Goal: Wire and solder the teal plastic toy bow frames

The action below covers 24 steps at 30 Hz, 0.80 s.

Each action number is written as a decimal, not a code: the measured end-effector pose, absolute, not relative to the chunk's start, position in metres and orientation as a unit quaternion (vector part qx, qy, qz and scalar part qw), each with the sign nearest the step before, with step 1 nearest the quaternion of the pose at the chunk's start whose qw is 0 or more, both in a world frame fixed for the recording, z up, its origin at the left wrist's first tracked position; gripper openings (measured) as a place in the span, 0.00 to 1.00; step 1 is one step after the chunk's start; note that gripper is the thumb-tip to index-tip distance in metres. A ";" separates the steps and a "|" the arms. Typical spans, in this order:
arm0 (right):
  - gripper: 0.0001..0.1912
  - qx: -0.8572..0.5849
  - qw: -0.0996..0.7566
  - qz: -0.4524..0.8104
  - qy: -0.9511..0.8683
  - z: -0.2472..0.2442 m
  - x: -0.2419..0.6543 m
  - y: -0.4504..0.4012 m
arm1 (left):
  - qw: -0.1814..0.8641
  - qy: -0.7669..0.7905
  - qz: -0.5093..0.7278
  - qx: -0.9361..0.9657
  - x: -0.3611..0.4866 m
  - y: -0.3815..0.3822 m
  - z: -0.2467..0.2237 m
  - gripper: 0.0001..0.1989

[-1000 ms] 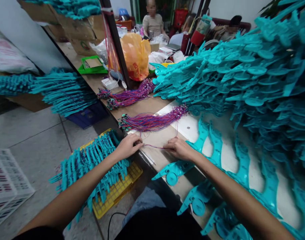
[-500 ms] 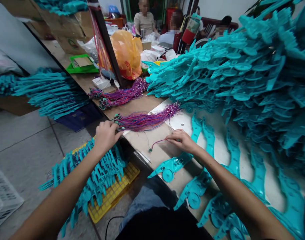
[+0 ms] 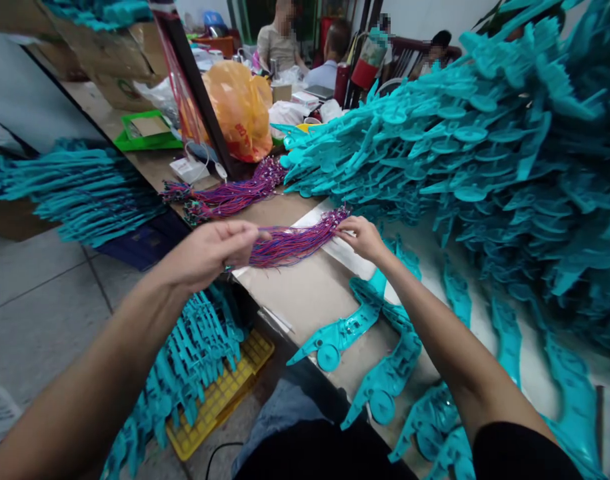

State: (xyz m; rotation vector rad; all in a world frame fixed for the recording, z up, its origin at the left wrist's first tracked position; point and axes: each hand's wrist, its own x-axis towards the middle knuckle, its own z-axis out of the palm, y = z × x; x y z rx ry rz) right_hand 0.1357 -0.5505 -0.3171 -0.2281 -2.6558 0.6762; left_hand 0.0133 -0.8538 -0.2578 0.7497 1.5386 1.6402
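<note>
- We see a bundle of red and blue wires [image 3: 295,247] lying on the bench [image 3: 285,293], its right end over a white sheet [image 3: 352,258].
- Of the hands, the left hand [image 3: 217,247] covers the bundle's left end, fingers curled nearly closed; we cannot tell whether a wire is in them.
- The right hand [image 3: 362,238] is at the opposite end, thumb and forefinger tips together; we cannot make out what they pinch.
- Behind, we see a second wire bundle [image 3: 239,197] and an orange bag [image 3: 239,110].
- To the right, turquoise parts rise in a large pile [image 3: 435,143].
- Below left, more turquoise parts [image 3: 199,347] sit on a yellow crate [image 3: 219,403].
</note>
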 end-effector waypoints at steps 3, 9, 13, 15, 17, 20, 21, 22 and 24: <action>0.05 -0.193 0.181 0.255 -0.930 -0.317 0.108 -0.533 | 0.341 0.590 0.673 0.287 0.007 -0.843 -0.225 0.09; 0.06 -0.246 0.265 0.484 -0.797 -0.307 0.075 -0.528 | 0.314 0.537 0.715 0.318 0.017 -0.809 -0.201 0.10; 0.06 -0.254 0.245 0.502 -0.790 -0.304 0.077 -0.525 | 0.342 0.558 0.690 0.308 0.017 -0.797 -0.211 0.08; 0.07 -0.248 0.224 0.508 -0.794 -0.303 0.080 -0.523 | 0.341 0.556 0.693 0.307 0.015 -0.795 -0.217 0.08; 0.07 -0.244 0.196 0.515 -0.798 -0.301 0.083 -0.522 | 0.339 0.551 0.698 0.306 0.012 -0.797 -0.221 0.08; 0.04 -0.244 0.201 0.499 -0.807 -0.302 0.085 -0.520 | 0.342 0.549 0.703 0.297 0.011 -0.802 -0.221 0.08; 0.03 -0.246 0.207 0.488 -0.812 -0.303 0.085 -0.519 | 0.340 0.550 0.705 0.293 0.011 -0.804 -0.219 0.08; 0.03 -0.247 0.210 0.473 -0.819 -0.305 0.085 -0.519 | 0.336 0.552 0.706 0.290 0.011 -0.806 -0.217 0.08; 0.04 -0.247 0.208 0.443 -0.836 -0.309 0.084 -0.521 | 0.326 0.556 0.710 0.284 0.012 -0.811 -0.212 0.09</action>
